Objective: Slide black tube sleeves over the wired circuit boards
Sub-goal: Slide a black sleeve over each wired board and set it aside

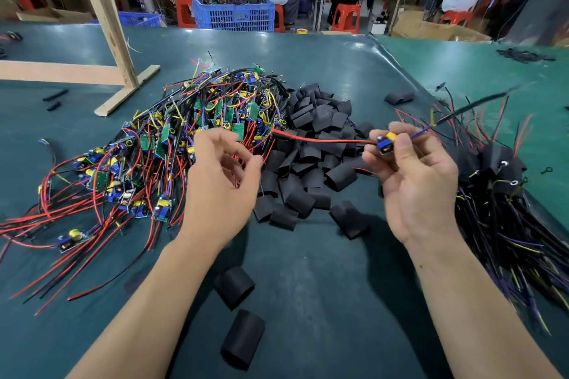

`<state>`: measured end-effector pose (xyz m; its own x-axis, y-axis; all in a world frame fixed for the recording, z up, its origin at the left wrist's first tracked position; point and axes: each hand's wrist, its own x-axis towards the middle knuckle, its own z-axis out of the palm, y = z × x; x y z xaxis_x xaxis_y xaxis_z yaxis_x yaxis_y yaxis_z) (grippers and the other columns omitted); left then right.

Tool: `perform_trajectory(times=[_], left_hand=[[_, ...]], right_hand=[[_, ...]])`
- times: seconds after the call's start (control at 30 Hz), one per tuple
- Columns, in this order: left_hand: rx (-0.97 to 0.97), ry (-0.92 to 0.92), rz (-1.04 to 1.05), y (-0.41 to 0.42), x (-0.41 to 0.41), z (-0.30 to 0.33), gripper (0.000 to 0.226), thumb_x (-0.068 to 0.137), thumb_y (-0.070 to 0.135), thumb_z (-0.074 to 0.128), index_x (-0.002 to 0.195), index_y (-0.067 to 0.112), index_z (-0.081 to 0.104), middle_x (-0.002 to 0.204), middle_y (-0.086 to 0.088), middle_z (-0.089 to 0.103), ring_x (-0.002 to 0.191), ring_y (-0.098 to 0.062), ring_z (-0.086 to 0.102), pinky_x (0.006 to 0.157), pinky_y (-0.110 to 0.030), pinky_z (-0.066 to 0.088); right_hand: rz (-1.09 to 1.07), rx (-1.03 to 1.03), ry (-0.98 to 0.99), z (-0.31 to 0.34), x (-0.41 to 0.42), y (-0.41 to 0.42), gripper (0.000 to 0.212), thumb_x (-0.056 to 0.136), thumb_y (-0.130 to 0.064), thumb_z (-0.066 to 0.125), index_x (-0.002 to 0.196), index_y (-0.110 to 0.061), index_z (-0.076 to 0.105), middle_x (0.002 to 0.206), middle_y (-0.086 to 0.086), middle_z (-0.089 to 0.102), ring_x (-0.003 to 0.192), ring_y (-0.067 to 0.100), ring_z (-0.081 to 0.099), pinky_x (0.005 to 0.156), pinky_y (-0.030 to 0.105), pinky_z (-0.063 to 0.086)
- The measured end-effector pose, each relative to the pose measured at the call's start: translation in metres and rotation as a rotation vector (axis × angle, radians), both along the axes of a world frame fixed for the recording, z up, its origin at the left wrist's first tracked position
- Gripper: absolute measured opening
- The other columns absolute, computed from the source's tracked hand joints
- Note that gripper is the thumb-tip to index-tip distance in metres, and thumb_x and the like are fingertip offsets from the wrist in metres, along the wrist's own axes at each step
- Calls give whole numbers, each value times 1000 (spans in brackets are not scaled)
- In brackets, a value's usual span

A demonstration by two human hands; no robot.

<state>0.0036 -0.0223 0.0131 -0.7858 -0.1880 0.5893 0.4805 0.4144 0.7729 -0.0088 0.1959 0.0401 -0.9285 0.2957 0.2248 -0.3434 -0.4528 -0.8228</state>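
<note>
Right hand [412, 181]: fingers pinching a small circuit board [386, 142], red wire trailing. Left hand [221, 181]: fingers loosely curled, holding nothing, beside sleeve pile [311, 144].

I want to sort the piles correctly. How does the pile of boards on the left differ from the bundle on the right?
The left pile shows bare green boards with blue and yellow parts; the right bundle has its boards covered by black sleeves. The left pile has mostly red wires, tangled in many directions; the right bundle's wires are mostly dark and run more parallel toward the table edge. Both lie on the green table beside the loose sleeves.
</note>
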Motion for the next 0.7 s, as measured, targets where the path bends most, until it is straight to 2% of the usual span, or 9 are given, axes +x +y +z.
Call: perform_trajectory(times=[0.03,0.1,0.13,0.2,0.27,0.37,0.5,0.7], left_hand=[[-88,-3,-61,-1,1,0,26,88,10,68,104,14,48,85,10,62,73,-12,56,68,-23,45],[-405,1,-168,-3,3,-1,22,82,15,67,103,13,60,93,11,63,89,-14,57,82,-28,46],[-526,-13,-231,-3,3,-3,27,79,16,68,106,13,65,99,10,63,98,-15,55,89,-29,45],[-646,-111,-340,-3,1,-7,40,78,19,72,118,16,65,112,11,61,113,-15,48,101,-24,39],[-713,-146,-358,-1,-1,-11,40,79,22,77,119,21,68,114,14,61,115,-15,44,104,-26,36],[-746,-142,-320,-3,-2,-12,31,80,31,79,110,24,74,108,15,62,108,-15,45,102,-32,38],[-734,-180,-301,-4,-2,-10,29,80,36,80,107,26,75,100,15,64,102,-14,48,97,-37,41],[-690,-269,-293,-8,-1,-5,30,75,38,83,100,24,73,97,17,67,101,-9,48,94,-36,43]], right_hand=[[-12,-3,12,1,0,3,19,102,-1,42,98,-5,60,89,13,69,71,21,67,71,27,57],[-18,-9,17,1,0,6,20,102,-1,41,98,-5,60,91,14,68,73,22,67,72,27,56],[-14,-15,14,2,0,7,20,102,0,40,98,-5,60,91,14,68,74,22,67,72,27,56],[1,-30,5,2,0,6,21,102,0,40,98,-5,60,91,14,68,73,23,67,72,28,56],[12,-25,-1,1,1,5,21,102,0,40,98,-4,60,92,15,68,71,23,67,71,28,56],[23,-5,-4,1,1,3,21,101,1,40,98,-5,60,91,15,69,70,24,65,70,29,56],[31,9,-16,-1,0,3,20,101,1,41,99,-4,60,89,14,70,70,26,65,69,30,56],[36,16,-27,-2,-1,3,20,101,0,41,100,-3,61,88,13,70,70,26,65,68,29,56]])
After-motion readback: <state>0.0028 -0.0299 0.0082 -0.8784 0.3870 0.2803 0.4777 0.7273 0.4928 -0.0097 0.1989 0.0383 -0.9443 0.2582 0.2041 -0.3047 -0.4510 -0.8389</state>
